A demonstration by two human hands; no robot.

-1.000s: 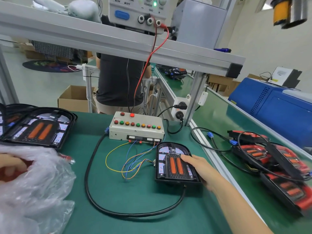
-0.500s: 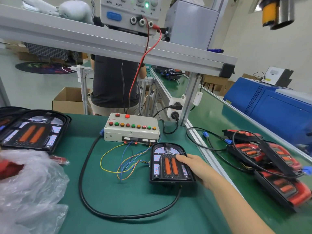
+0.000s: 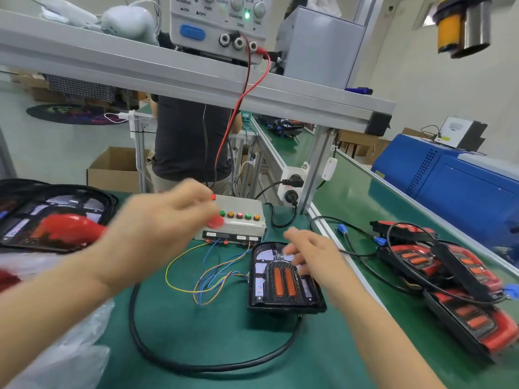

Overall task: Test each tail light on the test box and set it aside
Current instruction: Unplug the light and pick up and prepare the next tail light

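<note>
The black-framed tail light point(image 3: 282, 279) with two orange bars lies flat on the green surface point(image 3: 224, 346), just in front of the grey test box point(image 3: 238, 223). The right hand point(image 3: 314, 256) rests open on its upper right edge. The left hand point(image 3: 163, 228), blurred, hovers at the box buttons; grip indeterminate. Bare surface lies nearer the viewer.

Black tail light point(image 3: 283, 279) lies flat — just before the grey test box point(image 3: 241, 223).
</note>
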